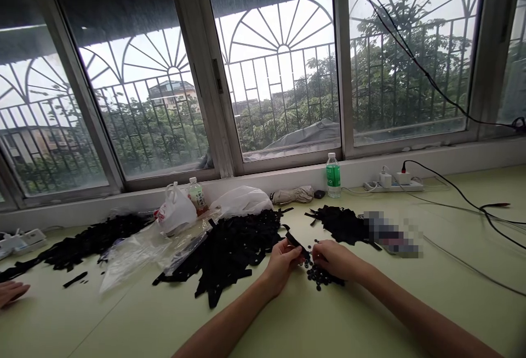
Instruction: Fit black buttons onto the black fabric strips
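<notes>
My left hand (283,262) is closed on a short black fabric strip (296,242), which slants up from its fingertips. Just to the right, my right hand (331,258) has its fingers pressed together by the strip's lower end; what they hold, if anything, is hidden. Small dark round pieces (319,278) lie in a loose heap on the table under and between both hands. A large pile of black strips (234,246) spreads to the left of my left hand, and a smaller black pile (343,223) lies behind my right hand.
Plastic bags (176,210) and a drink bottle (196,196) stand behind the large pile. A green-labelled bottle (333,175) and a power strip (394,184) are near the window sill. Cables cross the right side. Another person's hand (13,293) rests at the far left, near another black pile (98,240).
</notes>
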A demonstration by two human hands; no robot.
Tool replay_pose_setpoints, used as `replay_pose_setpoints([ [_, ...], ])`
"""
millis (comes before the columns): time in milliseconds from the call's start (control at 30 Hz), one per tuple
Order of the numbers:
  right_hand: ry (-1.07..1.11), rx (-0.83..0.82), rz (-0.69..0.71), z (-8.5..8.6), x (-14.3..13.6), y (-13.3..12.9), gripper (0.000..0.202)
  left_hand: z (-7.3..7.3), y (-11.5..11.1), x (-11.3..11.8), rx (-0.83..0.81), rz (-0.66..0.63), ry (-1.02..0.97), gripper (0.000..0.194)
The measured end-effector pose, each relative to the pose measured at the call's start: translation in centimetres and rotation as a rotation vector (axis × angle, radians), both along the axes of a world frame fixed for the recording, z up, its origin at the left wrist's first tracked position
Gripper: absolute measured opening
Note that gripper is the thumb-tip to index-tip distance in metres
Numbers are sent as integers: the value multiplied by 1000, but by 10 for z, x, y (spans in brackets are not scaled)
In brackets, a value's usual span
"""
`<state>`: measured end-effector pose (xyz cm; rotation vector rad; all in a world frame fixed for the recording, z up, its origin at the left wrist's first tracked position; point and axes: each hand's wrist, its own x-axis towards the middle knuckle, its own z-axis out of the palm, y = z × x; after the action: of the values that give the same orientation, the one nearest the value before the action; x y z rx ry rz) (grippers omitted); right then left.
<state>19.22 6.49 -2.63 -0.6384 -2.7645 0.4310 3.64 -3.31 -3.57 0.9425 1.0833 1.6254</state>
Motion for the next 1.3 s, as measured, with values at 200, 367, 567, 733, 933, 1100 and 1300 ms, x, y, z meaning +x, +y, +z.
replay_pose_setpoints([
  [200,37,6,5,0,3,-4,13,0,0,0,1,-1,2,26],
  [367,93,2,36,0,2,-4,13,0,1,0,-9,2,-6,27],
  [567,105,12,51,0,-1,-6,16,-3,2,-2,-7,-4,-12,27],
  [733,144,31,64,1,-2,-6,19,-4,2,-5,15,-28,-5,24],
  [933,351,-165,60,-1,-1,-2,16,0,0,-1,20,-56,50,23],
  [1100,514,-415,36,1,-4,-6,10,2,-3,4,63,-100,172,23],
  [1300,601,-617,78,-1,-8,-12,14,1,-3,3,23,-82,183,28],
])
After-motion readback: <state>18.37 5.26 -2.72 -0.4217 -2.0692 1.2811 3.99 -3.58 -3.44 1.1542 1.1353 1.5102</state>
